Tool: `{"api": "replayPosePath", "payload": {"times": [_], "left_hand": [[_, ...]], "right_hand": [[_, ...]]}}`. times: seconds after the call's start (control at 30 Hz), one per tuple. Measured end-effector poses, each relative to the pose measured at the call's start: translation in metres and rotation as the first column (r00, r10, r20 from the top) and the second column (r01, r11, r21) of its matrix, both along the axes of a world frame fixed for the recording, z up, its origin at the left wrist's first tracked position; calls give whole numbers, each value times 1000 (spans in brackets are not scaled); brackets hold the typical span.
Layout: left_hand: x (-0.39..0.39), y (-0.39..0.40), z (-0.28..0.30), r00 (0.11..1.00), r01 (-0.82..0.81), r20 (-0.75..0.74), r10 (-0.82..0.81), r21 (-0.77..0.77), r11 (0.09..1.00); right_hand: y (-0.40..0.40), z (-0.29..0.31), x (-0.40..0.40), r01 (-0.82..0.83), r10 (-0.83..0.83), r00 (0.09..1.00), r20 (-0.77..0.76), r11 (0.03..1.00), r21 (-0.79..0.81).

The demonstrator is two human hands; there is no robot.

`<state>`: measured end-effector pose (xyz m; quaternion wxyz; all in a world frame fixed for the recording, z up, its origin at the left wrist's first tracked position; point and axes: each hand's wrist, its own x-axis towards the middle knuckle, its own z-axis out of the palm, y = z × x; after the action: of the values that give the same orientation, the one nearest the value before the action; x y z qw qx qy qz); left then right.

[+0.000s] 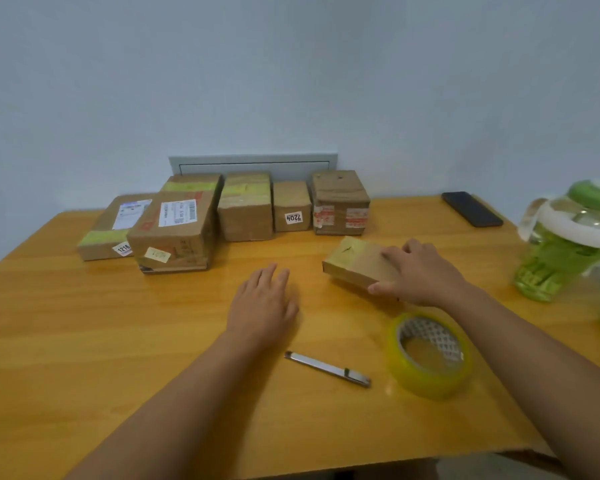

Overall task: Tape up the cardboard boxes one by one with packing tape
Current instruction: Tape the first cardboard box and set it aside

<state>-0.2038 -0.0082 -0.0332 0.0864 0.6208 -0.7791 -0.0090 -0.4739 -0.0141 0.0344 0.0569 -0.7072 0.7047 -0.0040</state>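
A small flat cardboard box (pixel 354 259) with yellowish tape on its top lies right of the table's middle, tilted a little off the surface. My right hand (pixel 421 270) grips its near end, fingers over the top and thumb at the near edge. My left hand (pixel 262 301) hovers flat over the bare wood to the left of it, fingers straight and holding nothing. A roll of yellowish packing tape (pixel 430 355) lies flat near my right forearm. A metal utility knife (pixel 328 368) rests between my arms.
Several taped cardboard boxes (pixel 245 206) stand in a row at the back of the wooden table (pixel 84 341), against the wall. A black phone (pixel 471 208) lies at the back right. A clear jar with green contents (pixel 565 247) stands at the right edge.
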Motion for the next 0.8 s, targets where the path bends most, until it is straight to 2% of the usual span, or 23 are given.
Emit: {"api": "replayPosePath", "payload": {"times": [0.2, 0.33, 0.6, 0.8], "left_hand": [[-31, -50, -4, 999, -6, -33, 11, 130, 991], [-38, -81, -9, 997, -52, -40, 59, 162, 985], [-38, -94, -20, 996, -71, -42, 79, 169, 983], [-38, -94, -20, 995, -80, -50, 89, 154, 985]], "right_hand": [[-20, -11, -43, 221, -221, 975, 6, 974, -54], [-55, -14, -55, 327, -324, 945, 43, 940, -97], [-144, -24, -54, 414, -404, 907, 115, 906, -82], [-182, -35, -39, 471, -455, 859, 235, 882, -12]]}}
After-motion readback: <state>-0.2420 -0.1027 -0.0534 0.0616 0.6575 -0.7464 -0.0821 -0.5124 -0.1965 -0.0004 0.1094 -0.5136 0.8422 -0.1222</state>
